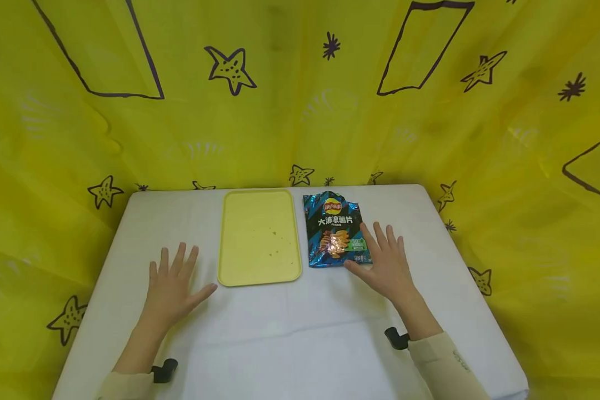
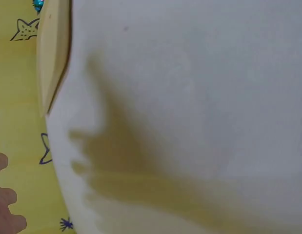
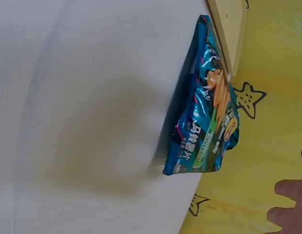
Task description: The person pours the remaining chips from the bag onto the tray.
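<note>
Both hands hover over the white table with fingers spread, and neither holds anything. My left hand (image 1: 170, 291) is to the left of a yellow tray (image 1: 257, 239), its thumb pointing toward the tray's near left corner. A few brown crumbs (image 1: 274, 253) lie on the tray. My right hand (image 1: 387, 266) is at the lower right of a blue and black potato chip bag (image 1: 332, 230), its thumb and index finger overlapping the bag's edge in the head view. In the right wrist view the chip bag (image 3: 204, 112) lies puffed up, with the fingertips (image 3: 290, 195) apart from it.
A white cloth covers the table (image 1: 290, 344), whose far edge meets a yellow curtain (image 1: 280, 122) with dark star drawings. The same curtain hangs at both sides. A black wrist camera mount (image 1: 165, 371) sits at the left sleeve, another mount (image 1: 396, 338) at the right.
</note>
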A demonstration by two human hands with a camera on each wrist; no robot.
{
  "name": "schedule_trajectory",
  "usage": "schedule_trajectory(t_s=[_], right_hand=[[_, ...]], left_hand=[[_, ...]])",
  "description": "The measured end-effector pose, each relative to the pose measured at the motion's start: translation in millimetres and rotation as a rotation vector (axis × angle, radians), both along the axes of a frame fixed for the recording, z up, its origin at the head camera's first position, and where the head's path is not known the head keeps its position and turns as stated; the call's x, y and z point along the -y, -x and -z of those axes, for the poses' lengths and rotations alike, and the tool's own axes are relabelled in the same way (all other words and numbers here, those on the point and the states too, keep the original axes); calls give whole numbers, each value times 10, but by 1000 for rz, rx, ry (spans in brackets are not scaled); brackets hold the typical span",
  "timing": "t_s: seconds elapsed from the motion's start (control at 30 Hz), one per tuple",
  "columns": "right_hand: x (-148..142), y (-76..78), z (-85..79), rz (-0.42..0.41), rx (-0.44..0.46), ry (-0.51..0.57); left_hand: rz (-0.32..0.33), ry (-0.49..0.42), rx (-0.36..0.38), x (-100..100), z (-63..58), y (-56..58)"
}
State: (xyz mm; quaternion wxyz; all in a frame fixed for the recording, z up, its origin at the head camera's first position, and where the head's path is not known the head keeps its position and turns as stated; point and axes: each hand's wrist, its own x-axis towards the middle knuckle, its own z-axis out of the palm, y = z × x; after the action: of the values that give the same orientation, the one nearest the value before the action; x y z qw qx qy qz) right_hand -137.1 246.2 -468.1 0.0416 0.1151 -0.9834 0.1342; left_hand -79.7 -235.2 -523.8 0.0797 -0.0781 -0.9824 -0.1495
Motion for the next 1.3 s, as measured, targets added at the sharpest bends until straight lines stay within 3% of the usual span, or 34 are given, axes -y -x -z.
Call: schedule_trajectory(t_s=[0.23, 0.53, 0.73, 1.03, 1.3], right_hand=[[-22, 50, 92, 2, 16, 67], [-95, 149, 276, 46, 133, 165], [-115, 232, 425, 53, 211, 230], [-122, 339, 532, 36, 217, 279], [-186, 401, 635, 108, 251, 334]], left_hand=[[28, -40, 135, -148, 179, 69], [23, -74, 250, -348, 216, 157], [-9, -54, 292, -352, 254, 186], [-30, -56, 301, -327, 330, 290], [-21, -10, 333, -368, 319, 364]])
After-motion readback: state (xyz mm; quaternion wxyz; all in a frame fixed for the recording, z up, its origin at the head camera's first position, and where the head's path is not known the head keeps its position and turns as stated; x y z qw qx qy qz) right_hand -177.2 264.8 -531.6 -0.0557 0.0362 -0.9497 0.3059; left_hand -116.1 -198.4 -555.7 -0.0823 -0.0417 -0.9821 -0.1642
